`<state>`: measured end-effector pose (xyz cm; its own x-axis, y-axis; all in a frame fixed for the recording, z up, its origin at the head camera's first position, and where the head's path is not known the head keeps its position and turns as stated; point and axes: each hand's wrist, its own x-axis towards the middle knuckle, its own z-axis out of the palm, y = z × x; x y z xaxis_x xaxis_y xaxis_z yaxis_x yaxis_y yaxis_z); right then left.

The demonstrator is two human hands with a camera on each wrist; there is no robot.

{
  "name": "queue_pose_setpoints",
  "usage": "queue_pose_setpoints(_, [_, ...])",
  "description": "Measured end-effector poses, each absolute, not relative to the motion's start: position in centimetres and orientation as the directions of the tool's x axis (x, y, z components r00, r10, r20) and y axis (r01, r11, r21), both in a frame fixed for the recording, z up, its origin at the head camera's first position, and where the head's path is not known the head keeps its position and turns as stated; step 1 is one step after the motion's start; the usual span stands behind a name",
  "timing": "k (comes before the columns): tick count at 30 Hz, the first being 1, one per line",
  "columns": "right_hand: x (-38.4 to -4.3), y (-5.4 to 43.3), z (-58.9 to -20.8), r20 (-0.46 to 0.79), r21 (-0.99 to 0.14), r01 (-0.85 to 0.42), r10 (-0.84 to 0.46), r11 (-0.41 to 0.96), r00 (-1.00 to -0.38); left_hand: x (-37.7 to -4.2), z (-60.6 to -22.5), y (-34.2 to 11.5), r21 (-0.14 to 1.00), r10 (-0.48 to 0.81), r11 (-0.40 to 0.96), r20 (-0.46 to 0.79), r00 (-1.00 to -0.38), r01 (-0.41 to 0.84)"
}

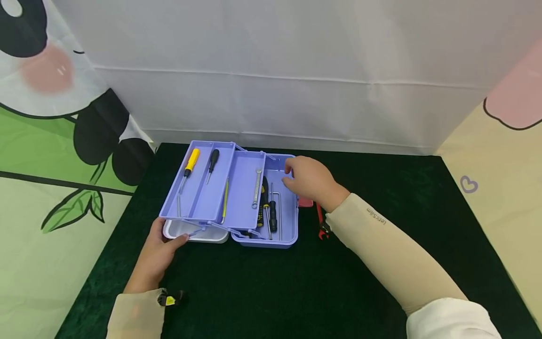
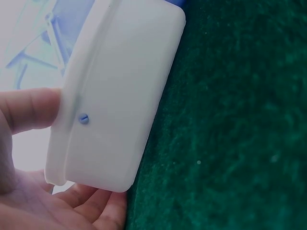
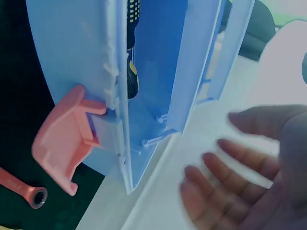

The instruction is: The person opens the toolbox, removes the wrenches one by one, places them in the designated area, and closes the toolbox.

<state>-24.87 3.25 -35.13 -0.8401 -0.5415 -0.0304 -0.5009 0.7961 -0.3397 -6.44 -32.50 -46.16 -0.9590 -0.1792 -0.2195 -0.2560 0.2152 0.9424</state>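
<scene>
A lilac toolbox (image 1: 290, 221) stands unfolded, its stepped trays (image 1: 243, 181) spread leftward above a white lid (image 1: 220, 237). My left hand (image 1: 154, 254) grips the lid's left end, thumb on the rim and fingers beneath. Over the box's far right edge hangs my right hand (image 1: 313, 179), fingers loosely bent and holding nothing; the right wrist view shows it apart from the box. The trays carry a yellow-handled screwdriver (image 1: 192, 161), a small black screwdriver (image 1: 214, 157) and a spanner (image 1: 256, 188). In the deep base lie dark-handled screwdrivers (image 1: 273, 216) and a hex key (image 1: 279, 212).
A pink latch (image 3: 62, 139) sticks out from the box's right side. Beside it on the dark green cloth (image 1: 296, 292) lies a red wrench (image 1: 323, 228), partly behind my right forearm. A white fabric wall (image 1: 275, 103) rises behind the table.
</scene>
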Motion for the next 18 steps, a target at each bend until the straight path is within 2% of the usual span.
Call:
queue_pose_setpoints(6, [-24.9, 1.0, -34.9, 0.004, -0.375, -0.689, -0.742, 0.62, -0.67, -6.4, -46.2, -32.6, 0.943, -0.174, 0.211, -0.221, -0.96, -0.256])
queue_pose_setpoints(9, [-24.8, -0.1, -34.8, -0.009, -0.374, -0.728, -0.787, 0.574, -0.616, -6.4, -46.2, -32.6, 0.945, -0.172, 0.212, -0.216, -0.961, -0.251])
queue_pose_setpoints(13, [-24.9, -1.4, -34.6, -0.052, -0.326, -0.752, -0.805, 0.573, -0.591, -6.4, -46.2, -32.6, 0.945, -0.168, 0.21, -0.217, -0.962, -0.25])
queue_pose_setpoints(18, [-25.4, -2.6, -34.1, -0.089, -0.224, -0.773, -0.802, 0.594, -0.591, -6.4, -46.2, -32.6, 0.945, -0.17, 0.206, -0.221, -0.96, -0.254])
